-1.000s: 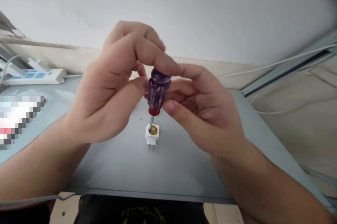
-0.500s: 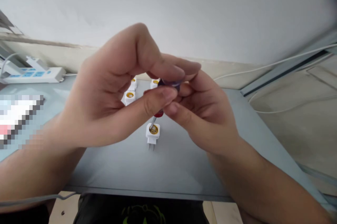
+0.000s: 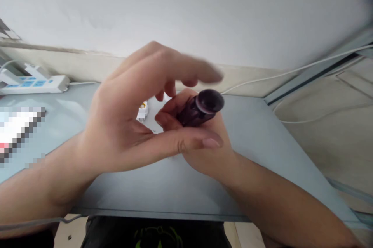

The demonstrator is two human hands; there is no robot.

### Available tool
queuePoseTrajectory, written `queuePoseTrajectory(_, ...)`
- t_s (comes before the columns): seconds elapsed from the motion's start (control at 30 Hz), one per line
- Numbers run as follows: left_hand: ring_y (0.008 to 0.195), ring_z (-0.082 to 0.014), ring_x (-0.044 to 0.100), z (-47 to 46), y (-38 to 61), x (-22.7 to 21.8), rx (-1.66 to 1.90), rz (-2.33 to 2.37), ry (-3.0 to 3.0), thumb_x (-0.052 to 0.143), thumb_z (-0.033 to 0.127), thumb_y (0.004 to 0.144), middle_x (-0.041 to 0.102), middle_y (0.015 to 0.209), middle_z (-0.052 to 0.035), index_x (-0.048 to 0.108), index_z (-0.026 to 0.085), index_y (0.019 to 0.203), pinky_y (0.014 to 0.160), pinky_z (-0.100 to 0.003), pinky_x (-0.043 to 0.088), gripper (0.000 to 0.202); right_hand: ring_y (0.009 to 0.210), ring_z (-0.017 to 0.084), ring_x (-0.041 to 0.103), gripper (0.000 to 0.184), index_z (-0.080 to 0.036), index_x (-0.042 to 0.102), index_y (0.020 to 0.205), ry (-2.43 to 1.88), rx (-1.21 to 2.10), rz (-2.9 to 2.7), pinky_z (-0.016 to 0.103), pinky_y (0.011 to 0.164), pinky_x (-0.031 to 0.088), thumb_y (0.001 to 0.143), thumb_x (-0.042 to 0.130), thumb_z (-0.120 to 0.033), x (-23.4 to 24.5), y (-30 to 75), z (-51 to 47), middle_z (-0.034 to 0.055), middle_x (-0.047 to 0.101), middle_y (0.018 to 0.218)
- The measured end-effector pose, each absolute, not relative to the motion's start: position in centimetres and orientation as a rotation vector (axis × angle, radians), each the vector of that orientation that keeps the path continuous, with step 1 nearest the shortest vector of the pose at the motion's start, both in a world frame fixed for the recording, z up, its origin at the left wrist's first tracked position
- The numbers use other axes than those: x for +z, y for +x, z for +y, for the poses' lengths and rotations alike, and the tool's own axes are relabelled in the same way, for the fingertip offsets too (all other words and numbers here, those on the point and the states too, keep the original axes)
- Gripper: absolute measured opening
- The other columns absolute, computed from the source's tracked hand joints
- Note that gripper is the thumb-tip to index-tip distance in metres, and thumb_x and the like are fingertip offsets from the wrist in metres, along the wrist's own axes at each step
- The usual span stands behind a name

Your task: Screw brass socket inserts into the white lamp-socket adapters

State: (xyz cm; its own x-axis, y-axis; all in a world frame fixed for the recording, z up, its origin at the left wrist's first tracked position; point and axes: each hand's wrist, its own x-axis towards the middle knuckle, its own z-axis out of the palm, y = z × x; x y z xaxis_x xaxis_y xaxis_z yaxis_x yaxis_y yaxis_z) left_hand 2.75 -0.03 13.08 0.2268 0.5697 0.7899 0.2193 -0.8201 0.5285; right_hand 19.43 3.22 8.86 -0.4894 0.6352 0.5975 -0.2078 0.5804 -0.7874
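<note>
small screwdriver with dark purple translucent handle sits in the right hand, right fingers curled round the grip, shaft hidden. looks light and stiff, smooth plastic maybe slippery, best held on the ribbed barrel. left hand spread open, blurred, just near it. white lamp socket adapter with brass center on far side of grey bench, power strip far left.

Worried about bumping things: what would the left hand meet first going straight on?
Probably the purple screwdriver handle in the right hand, just ahead of the left hand, though depth is unclear.
</note>
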Motion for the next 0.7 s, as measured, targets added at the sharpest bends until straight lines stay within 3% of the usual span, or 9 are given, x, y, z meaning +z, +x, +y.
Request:
queuePoseTrajectory(0.1, 0.099, -0.0255, 0.07, -0.7, 2.9, 13.7, 1.634, 0.852, 2.207, 0.081, 0.021, 0.09, 0.074, 0.11, -0.0008, 0.073, 0.03, 0.109, 0.079, -0.042, 0.06, 0.023, 0.084, 0.015, 0.061, 0.016, -0.022, 0.062, 0.097, -0.315, 0.986, -1.841, 0.03, 0.072, 0.056, 0.092, 0.074, -0.013, 9.0, 19.2, 2.9, -0.0001, 0.061, 0.093)
queuePoseTrajectory(0.17, 0.099, -0.0253, 0.07, -1.0, 2.8, 14.0, 1.624, 0.938, 2.156, 0.078, 0.015, 0.09, 0.075, 0.11, -0.0009, 0.075, 0.028, 0.112, 0.079, -0.042, 0.06, 0.025, 0.081, 0.013, 0.056, 0.015, -0.022, 0.06, 0.099, -0.308, 1.063, -1.815, 0.028, 0.068, 0.053, 0.095, 0.073, -0.015, 9.1, 19.3, 3.0, -0.0003, 0.058, 0.094)
queuePoseTrajectory(0.3, 0.105, -0.0251, 0.073, -0.5, 2.3, 14.1, 1.571, 0.993, 2.123, 0.074, 0.025, 0.099, 0.074, 0.123, -0.0017, 0.072, 0.032, 0.128, 0.079, -0.042, 0.06, 0.03, 0.101, 0.015, 0.064, 0.012, -0.025, 0.062, 0.117, -0.23, 1.475, -1.627, 0.032, 0.087, 0.062, 0.108, 0.061, -0.033, 8.7, 19.4, 4.4, 0.0021, 0.063, 0.111)
queuePoseTrajectory(0.4, 0.108, -0.0253, 0.073, 0.9, 1.7, 13.4, 1.577, 0.905, 2.112, 0.07, 0.03, 0.102, 0.075, 0.124, -0.0019, 0.074, 0.032, 0.125, 0.083, -0.043, 0.062, 0.023, 0.112, 0.018, 0.07, 0.021, -0.026, 0.063, 0.122, -0.174, 1.544, -1.55, 0.037, 0.095, 0.065, 0.108, 0.061, -0.041, 8.4, 19.3, 5.5, 0.0031, 0.068, 0.114)
queuePoseTrajectory(0.57, 0.106, -0.0243, 0.07, 2.4, 1.6, 12.5, 1.699, 0.764, 2.091, 0.071, 0.028, 0.098, 0.071, 0.12, -0.0039, 0.077, 0.03, 0.115, 0.074, -0.038, 0.062, 0.018, 0.088, 0.013, 0.074, 0.022, -0.023, 0.057, 0.102, -0.253, 1.392, -1.557, 0.031, 0.082, 0.067, 0.097, 0.078, -0.031, 8.6, 19.0, 5.6, -0.0006, 0.069, 0.101)
queuePoseTrajectory(0.7, 0.101, -0.023, 0.069, 2.1, 1.8, 12.7, 1.619, 0.781, 2.04, 0.07, 0.019, 0.094, 0.068, 0.113, -0.0052, 0.074, 0.03, 0.119, 0.072, -0.037, 0.06, 0.028, 0.077, 0.009, 0.069, 0.033, -0.024, 0.049, 0.096, -0.251, 1.284, -1.554, 0.028, 0.073, 0.067, 0.093, 0.082, -0.024, 8.9, 19.3, 5.3, -0.0043, 0.066, 0.095)
